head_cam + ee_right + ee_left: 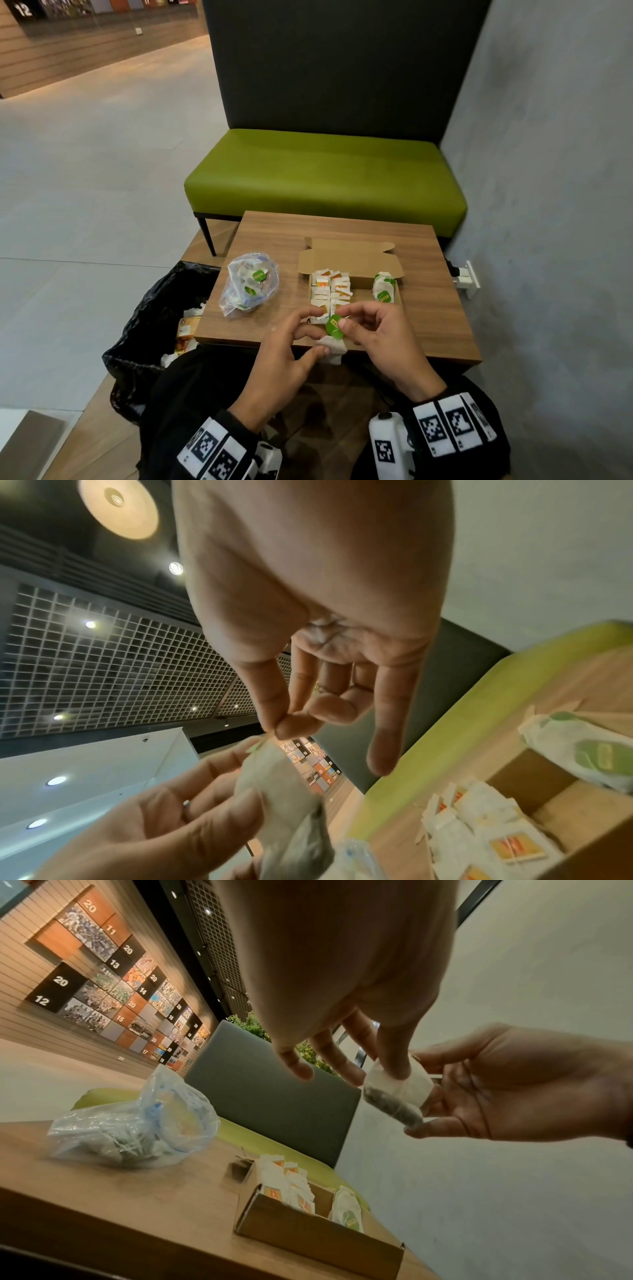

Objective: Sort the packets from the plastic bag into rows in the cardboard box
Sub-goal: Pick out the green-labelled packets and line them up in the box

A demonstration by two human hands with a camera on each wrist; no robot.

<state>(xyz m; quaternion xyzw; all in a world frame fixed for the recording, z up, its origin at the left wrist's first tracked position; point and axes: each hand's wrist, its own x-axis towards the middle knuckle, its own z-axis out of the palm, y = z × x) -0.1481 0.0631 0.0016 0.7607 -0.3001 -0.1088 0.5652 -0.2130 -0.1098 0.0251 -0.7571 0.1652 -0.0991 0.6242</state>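
Both hands work close to the person's body, just in front of the near edge of the cardboard box (349, 270). Between them is one tea-bag packet (334, 337): the left hand (284, 356) pinches its white pouch between thumb and fingers, while the right hand (380, 337) nips the round green tag (334, 325) at its top between thumb and forefinger, the other fingers loosely spread. To do this step well, it seems best to square the tag flat against the pouch first, then carry the packet over the box to its far right end, where the other green-tagged packets (384, 289) stand together, and slip it in upright against them rather than dropping it loose. The packet is soft white filter paper, with dark leaf showing through its lower part in the left wrist view, so it will likely crumple under a hard grip. Left of that green group in the box, white sachets with orange labels (330, 291) are packed in rows. The plastic bag (248, 286) lies on the counter (428, 308) left of the box and holds more packets, so sorting appears well short of done. A black bin bag (154, 329) stands on the floor left of the counter.
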